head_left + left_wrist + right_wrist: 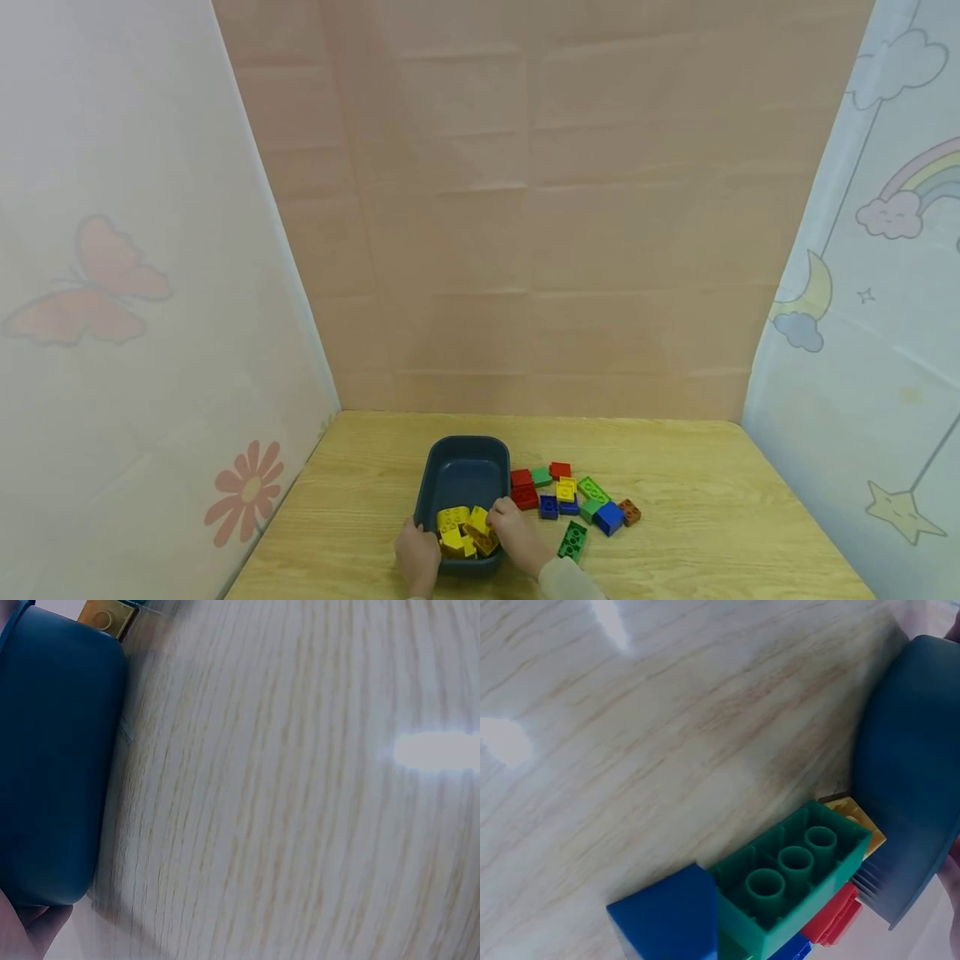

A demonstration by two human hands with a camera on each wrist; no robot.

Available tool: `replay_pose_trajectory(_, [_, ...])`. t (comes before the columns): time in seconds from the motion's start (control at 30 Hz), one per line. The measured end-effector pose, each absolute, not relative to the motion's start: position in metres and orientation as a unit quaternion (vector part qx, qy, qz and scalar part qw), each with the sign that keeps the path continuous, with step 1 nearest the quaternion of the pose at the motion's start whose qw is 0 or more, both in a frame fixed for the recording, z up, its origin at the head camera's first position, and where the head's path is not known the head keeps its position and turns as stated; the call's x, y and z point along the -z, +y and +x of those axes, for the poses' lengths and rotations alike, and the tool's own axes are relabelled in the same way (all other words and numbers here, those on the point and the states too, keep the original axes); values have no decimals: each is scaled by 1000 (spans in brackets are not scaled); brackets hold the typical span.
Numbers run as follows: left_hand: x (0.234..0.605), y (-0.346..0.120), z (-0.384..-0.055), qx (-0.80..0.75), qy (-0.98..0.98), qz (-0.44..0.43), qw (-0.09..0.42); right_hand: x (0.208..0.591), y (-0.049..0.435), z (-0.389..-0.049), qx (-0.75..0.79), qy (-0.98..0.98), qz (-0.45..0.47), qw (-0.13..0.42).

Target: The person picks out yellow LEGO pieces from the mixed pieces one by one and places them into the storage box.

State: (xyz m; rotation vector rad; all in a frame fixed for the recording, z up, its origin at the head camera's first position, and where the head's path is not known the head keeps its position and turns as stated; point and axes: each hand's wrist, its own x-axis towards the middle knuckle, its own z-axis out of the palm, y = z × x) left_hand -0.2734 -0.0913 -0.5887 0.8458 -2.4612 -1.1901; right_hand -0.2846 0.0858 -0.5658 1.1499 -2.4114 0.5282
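A dark blue plastic bin (462, 475) sits on the wooden table, with several yellow toy building bricks (453, 518) piled in its near end. My left hand (417, 554) grips the bin's near left side, its fingers at the rim. On the opposite side, my right hand (517, 533) holds the right rim, close beside the yellow bricks. Both wrist views show the bin's outer wall (56, 757), with only a little of each hand at the edge. Just right of my right hand lies a dark green brick (787, 874), hollow side up.
Loose bricks lie right of the bin: red bricks (525, 497), a blue brick (609, 518), a light green brick (594, 490), a brown brick (630, 512) and a yellow one (566, 489). A beige sheet (525, 250) hangs behind the table, with patterned side panels.
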Motion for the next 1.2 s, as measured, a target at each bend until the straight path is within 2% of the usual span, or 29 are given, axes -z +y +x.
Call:
replay_pose_trajectory(0.3, [590, -92, -274, 417, -850, 291, 140, 564, 84, -284, -167, -886, 413, 126])
replay_pose_trajectory(0.67, [590, -91, -272, 422, -849, 286, 142, 558, 84, -281, -179, -886, 419, 91])
replay_pose_trajectory(0.8, [589, -92, -271, 425, -849, 282, 140, 558, 85, -282, -219, -877, 414, 105])
replay_pose_trajectory(1.03, [586, -92, -270, 427, -846, 281, 151, 557, 92, -288, -326, -850, 370, 186])
replay_pose_trajectory(1.2, [586, -92, -270, 424, -847, 284, 151, 555, 104, -289, -367, -863, 301, 173])
